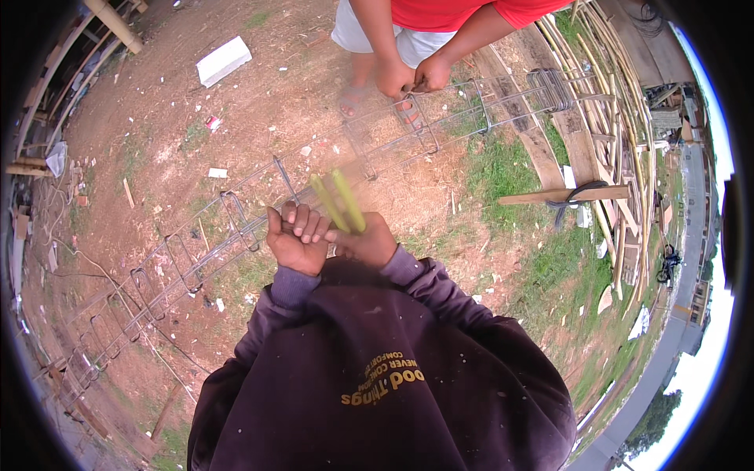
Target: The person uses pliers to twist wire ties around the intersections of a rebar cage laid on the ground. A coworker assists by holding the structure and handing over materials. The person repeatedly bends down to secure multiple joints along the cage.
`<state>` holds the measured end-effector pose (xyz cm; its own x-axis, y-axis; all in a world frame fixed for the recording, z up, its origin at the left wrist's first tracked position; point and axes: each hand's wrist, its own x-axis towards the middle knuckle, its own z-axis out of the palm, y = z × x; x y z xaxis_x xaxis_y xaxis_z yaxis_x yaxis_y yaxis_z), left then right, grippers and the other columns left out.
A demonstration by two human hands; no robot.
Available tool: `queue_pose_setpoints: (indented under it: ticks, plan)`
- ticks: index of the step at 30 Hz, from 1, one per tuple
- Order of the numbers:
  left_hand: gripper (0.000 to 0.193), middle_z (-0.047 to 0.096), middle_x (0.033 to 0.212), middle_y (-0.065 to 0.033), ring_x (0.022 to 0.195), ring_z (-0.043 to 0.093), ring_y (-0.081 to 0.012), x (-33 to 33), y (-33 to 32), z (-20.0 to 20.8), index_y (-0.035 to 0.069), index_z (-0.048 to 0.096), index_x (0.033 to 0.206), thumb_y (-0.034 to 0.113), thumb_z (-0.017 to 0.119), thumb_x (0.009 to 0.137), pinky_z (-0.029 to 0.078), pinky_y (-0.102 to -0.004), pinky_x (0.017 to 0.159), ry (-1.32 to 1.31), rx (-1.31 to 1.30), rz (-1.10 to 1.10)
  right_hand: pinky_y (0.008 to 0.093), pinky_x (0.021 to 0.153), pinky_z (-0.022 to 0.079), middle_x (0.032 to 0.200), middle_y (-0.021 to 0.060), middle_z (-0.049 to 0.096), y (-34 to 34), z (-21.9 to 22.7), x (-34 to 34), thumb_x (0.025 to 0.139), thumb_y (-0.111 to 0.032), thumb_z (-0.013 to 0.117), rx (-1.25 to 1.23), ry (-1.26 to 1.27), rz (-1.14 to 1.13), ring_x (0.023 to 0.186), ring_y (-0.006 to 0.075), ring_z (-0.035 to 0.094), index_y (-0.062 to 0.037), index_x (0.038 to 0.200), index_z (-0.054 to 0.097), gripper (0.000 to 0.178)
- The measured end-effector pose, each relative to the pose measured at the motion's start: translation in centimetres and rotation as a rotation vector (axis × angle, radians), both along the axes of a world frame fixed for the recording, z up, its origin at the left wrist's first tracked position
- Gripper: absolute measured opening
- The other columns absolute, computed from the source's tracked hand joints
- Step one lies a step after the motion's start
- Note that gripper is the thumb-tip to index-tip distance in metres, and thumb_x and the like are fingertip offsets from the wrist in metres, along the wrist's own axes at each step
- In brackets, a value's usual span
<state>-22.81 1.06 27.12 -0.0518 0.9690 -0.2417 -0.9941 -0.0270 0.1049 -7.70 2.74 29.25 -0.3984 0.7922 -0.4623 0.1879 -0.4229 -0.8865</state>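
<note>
My right hand (371,242) is closed around pliers with yellow-green handles (345,202); the two handles stick out past the fingers, slightly blurred, and the jaws are hidden. Close beside it, my left hand (295,250) has its fingers curled in; whatever it may hold is too small or hidden to tell. Both hands are in front of my chest, by the near side of a long steel rebar cage (188,284). The cage runs from lower left to upper right, with square stirrups (233,206) spaced along its bars.
Across the cage, a person in a red shirt (448,12) has both hands (412,77) at its bars. Bunched stirrups (551,90) sit at its far right. Planks (522,141), bamboo poles (609,118) and a short board (565,195) lie right. A white block (224,61) rests on the dirt.
</note>
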Motion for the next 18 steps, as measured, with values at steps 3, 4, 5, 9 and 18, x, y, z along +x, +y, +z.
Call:
queue_pose_setpoints:
  ticks: [3,4,5,9,18]
  plan:
    - [0.046,0.051,0.071,-0.0034,0.063,0.049,-0.0158,1.0,0.8,-0.5,0.008,0.052,0.080,0.047,0.038,0.100,0.043,-0.0303,0.065,0.074,-0.257,-0.024,0.0249,0.052,0.049,0.065,0.0055,0.065,-0.4,0.4,1.2,0.083,-0.019,0.076,0.163,-0.032,-0.024,0.057,0.0090,0.061,0.0031,0.091,0.067,0.025]
    - [0.046,0.056,0.076,-0.0050,0.068,0.053,-0.0171,1.3,1.1,-0.8,0.008,0.054,0.082,0.047,0.039,0.100,0.045,-0.0312,0.069,0.089,-0.362,-0.032,0.0249,0.053,0.049,0.066,0.0056,0.065,-0.6,0.5,1.7,0.083,-0.018,0.076,0.208,-0.028,-0.042,0.059,0.0088,0.061,0.0036,0.091,0.067,0.025]
    - [0.047,0.063,0.095,-0.0093,0.085,0.060,-0.0212,1.6,1.3,-1.1,0.005,0.060,0.096,0.050,0.045,0.097,0.048,-0.0328,0.082,0.183,-0.386,-0.150,0.0249,0.054,0.049,0.067,0.0057,0.065,-0.6,0.4,2.3,0.083,-0.018,0.076,0.217,-0.024,-0.036,0.060,0.0087,0.061,0.0040,0.091,0.066,0.025]
    - [0.049,0.066,0.099,-0.0122,0.093,0.065,-0.0242,2.3,1.7,-2.5,0.000,0.058,0.114,0.045,0.043,0.099,0.052,-0.0374,0.082,0.457,-0.252,-0.612,0.0241,0.055,0.048,0.069,0.0063,0.065,-0.2,-0.4,6.5,0.083,-0.019,0.075,0.164,-0.076,-0.135,0.062,0.0090,0.060,0.0040,0.090,0.067,0.026]
    - [0.039,0.068,0.093,-0.0105,0.077,0.067,-0.0189,-3.3,-2.1,-6.9,0.001,0.061,0.111,0.035,0.050,0.098,0.054,-0.0300,0.070,0.796,-0.394,-0.428,0.0236,0.042,0.044,0.073,0.0088,0.069,6.8,-4.2,23.3,0.087,-0.026,0.071,0.138,-0.391,-0.641,0.053,0.0107,0.060,0.0007,0.091,0.065,0.028]
